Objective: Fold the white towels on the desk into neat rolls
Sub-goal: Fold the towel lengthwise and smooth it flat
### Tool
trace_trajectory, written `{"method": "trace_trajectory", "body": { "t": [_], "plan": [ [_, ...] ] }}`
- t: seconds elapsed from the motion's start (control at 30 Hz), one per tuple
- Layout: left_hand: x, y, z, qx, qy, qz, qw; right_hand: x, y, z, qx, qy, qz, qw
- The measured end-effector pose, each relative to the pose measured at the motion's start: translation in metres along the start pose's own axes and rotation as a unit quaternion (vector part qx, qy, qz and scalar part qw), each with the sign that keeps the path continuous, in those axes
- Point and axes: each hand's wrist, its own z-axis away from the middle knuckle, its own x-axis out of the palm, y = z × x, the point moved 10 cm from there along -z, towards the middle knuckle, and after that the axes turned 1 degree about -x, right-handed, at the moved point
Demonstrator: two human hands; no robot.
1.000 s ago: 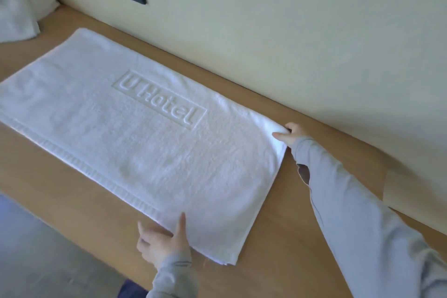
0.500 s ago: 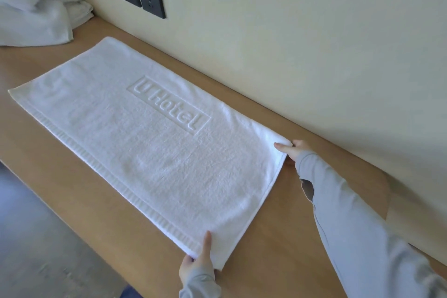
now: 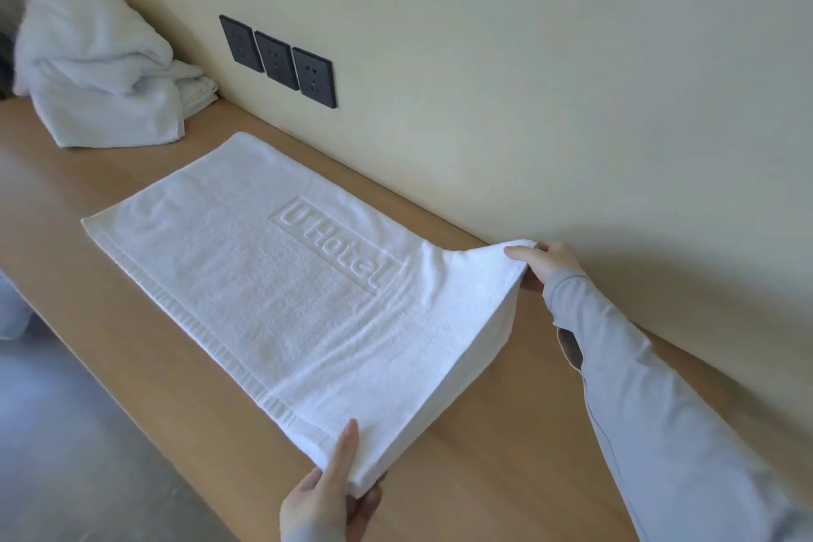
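**A:** How many towels are on the desk?

**B:** One white towel (image 3: 286, 304) lies spread lengthwise along the wooden desk (image 3: 506, 431), close to the wall (image 3: 528, 57). It has "U Hotel" lettering (image 3: 338, 249) pressed into its middle. A heap of white towels (image 3: 101, 70) sits well apart from it, at the desk's far left end. I cannot count how many are in the heap.

**A:** And the hands?

**B:** Two, both on the spread towel's right-hand short edge. The left hand (image 3: 325, 502) pinches the near corner, thumb straight on top and fingers curled beneath. The right hand (image 3: 547, 262) pinches the far corner beside the wall, with its fingers closed round the fabric. That whole end is raised off the desk, the far corner highest, and the rest of the towel lies flat.

**A:** Anything else to count?

**B:** Three dark wall sockets (image 3: 278, 61) sit in a row on the wall, above the stretch between the heap and the spread towel. A light grey sleeve (image 3: 638, 387) covers the right arm, which reaches across the desk's bare right part.
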Motion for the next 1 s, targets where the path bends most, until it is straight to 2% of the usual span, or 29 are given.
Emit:
{"method": "trace_trajectory", "body": {
  "t": [0.2, 0.33, 0.47, 0.53, 0.6, 0.67, 0.77, 0.87, 1.0],
  "plan": [
    [-0.001, 0.069, 0.003, -0.029, -0.035, 0.034, 0.998, 0.041, -0.081, 0.007, -0.062, 0.019, 0.039, 0.997],
    [-0.01, 0.129, -0.012, 0.017, -0.069, 0.048, 0.996, 0.094, -0.125, 0.011, -0.079, -0.053, 0.06, 0.994],
    [-0.013, 0.189, -0.038, 0.039, -0.113, 0.071, 0.99, 0.147, -0.163, 0.008, -0.06, -0.091, -0.038, 0.993],
    [-0.02, 0.223, -0.055, 0.07, -0.124, 0.076, 0.987, 0.177, -0.182, 0.005, -0.054, -0.145, -0.097, 0.983],
    [-0.028, 0.261, -0.07, 0.125, -0.142, 0.037, 0.981, 0.207, -0.199, 0.003, -0.056, -0.213, -0.099, 0.97],
    [-0.035, 0.29, -0.084, 0.155, -0.155, -0.027, 0.975, 0.233, -0.213, -0.001, -0.054, -0.241, -0.065, 0.967],
    [-0.044, 0.326, -0.107, 0.166, -0.137, -0.083, 0.973, 0.263, -0.236, -0.012, -0.073, -0.193, 0.018, 0.978],
    [-0.049, 0.365, -0.121, 0.232, -0.11, -0.135, 0.957, 0.288, -0.261, -0.025, -0.129, -0.12, 0.123, 0.977],
    [-0.058, 0.419, -0.131, 0.322, -0.076, -0.15, 0.932, 0.326, -0.298, -0.036, -0.257, -0.049, 0.3, 0.917]
  ]
}}
